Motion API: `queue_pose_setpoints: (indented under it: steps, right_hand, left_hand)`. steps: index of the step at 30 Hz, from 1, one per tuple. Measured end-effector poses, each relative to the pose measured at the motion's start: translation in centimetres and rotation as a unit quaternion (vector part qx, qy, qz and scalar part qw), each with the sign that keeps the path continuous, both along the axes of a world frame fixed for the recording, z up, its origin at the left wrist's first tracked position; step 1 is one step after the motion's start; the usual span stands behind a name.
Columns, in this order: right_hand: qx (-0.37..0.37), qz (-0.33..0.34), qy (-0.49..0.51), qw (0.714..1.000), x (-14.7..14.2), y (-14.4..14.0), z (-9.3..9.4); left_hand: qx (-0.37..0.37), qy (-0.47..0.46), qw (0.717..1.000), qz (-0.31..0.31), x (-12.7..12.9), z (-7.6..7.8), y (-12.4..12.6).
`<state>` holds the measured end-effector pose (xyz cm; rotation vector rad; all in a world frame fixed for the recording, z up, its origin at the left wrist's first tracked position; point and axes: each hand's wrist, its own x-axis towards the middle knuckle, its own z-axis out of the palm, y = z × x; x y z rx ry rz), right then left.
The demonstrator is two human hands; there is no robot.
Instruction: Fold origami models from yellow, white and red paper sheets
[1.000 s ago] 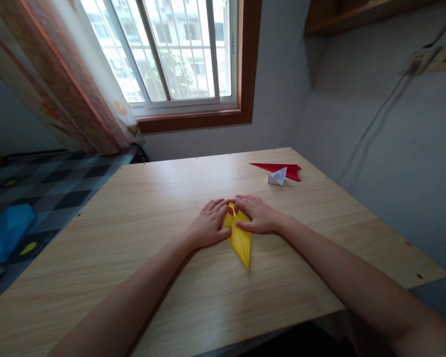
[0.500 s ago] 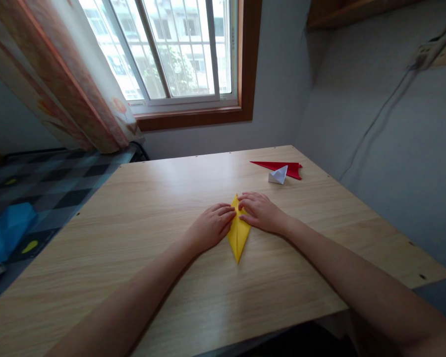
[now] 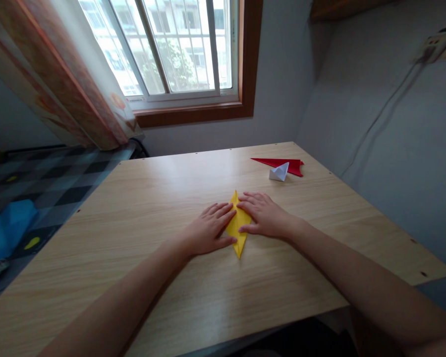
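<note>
A folded yellow paper, shaped like a narrow diamond, lies on the table with one point toward me and one away. My left hand rests at its left side, fingers stretched out and fingertips on the paper, thumb apart near the lower part. From the right, my right hand lays its spread fingertips and thumb on the other edge. Neither hand is wrapped round anything. Fingertips cover parts of both edges.
Beyond my right hand, a small folded white paper stands against a folded red paper. The wooden table meets the wall on the right. A blue object lies on a checked cloth at the left.
My left fingers have spread, and the thumb has come down toward the paper's lower part. My right thumb has moved slightly nearer me along the edge. The yellow paper stays in place.
</note>
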<state>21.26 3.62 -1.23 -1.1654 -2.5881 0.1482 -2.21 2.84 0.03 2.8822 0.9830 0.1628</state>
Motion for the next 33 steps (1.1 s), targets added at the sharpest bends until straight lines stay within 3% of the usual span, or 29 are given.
queue_pose_setpoints:
  steps: [3,7,15,23,33]
  right_hand:
    - [0.023,-0.005,-0.004,1.000,-0.3,0.2,0.0]
    - [0.033,0.037,0.026,0.998,-0.7,0.5,0.3]
    - [-0.048,0.101,0.063,0.992,0.2,0.6,0.9]
    - [-0.054,0.080,0.036,0.995,0.1,0.2,0.9]
    - [-0.052,0.073,0.041,0.995,0.2,-0.3,0.6]
  left_hand:
    - [0.022,0.010,0.999,0.034,0.3,0.0,-0.1]
    - [0.032,0.001,0.998,0.051,0.5,0.0,-0.2]
    - [0.004,-0.014,0.999,0.036,0.4,-0.5,-0.4]
    - [-0.014,0.007,0.997,0.069,0.6,-0.5,-0.8]
    - [0.001,0.011,0.998,0.066,0.6,-0.7,-0.8]
